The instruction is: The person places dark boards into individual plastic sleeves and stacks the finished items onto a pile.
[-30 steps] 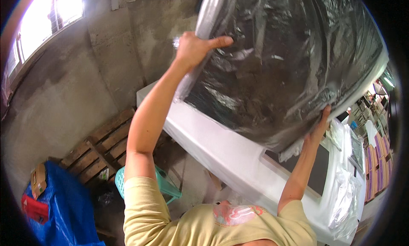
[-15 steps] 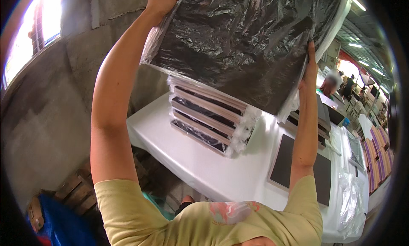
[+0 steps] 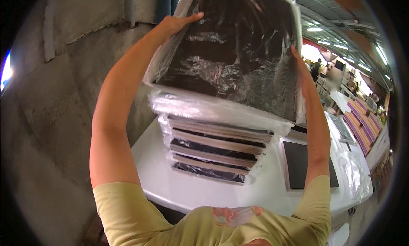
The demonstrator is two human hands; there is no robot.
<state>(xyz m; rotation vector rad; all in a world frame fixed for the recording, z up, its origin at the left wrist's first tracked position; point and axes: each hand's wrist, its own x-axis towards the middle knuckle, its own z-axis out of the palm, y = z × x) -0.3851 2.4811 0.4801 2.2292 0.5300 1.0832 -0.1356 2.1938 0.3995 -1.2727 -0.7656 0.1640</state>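
Note:
A large dark flat panel wrapped in clear plastic [image 3: 230, 54] is held up between my hands, its face tilted toward me. My left hand [image 3: 177, 25] grips its left edge, thumb lying over the front face. On the opposite edge my right hand [image 3: 297, 60] is closed, with most of its fingers hidden behind the panel. Directly below stands a stack of similar plastic-wrapped panels [image 3: 215, 150], showing pale edges and dark faces. The held panel's lower edge overlaps the top of this stack; whether they touch I cannot tell.
The stack rests on a white-covered table [image 3: 191, 190]. To its right lies an unwrapped dark panel [image 3: 296, 163], near crumpled clear plastic [image 3: 353, 173]. A grey wall [image 3: 72, 96] rises at the left. Purple-and-tan stacked pieces [image 3: 362, 122] stand farther right, with people beyond.
My view has turned to the right. The wrapped panel has come lower over the stack, and my left thumb now lies across its front face.

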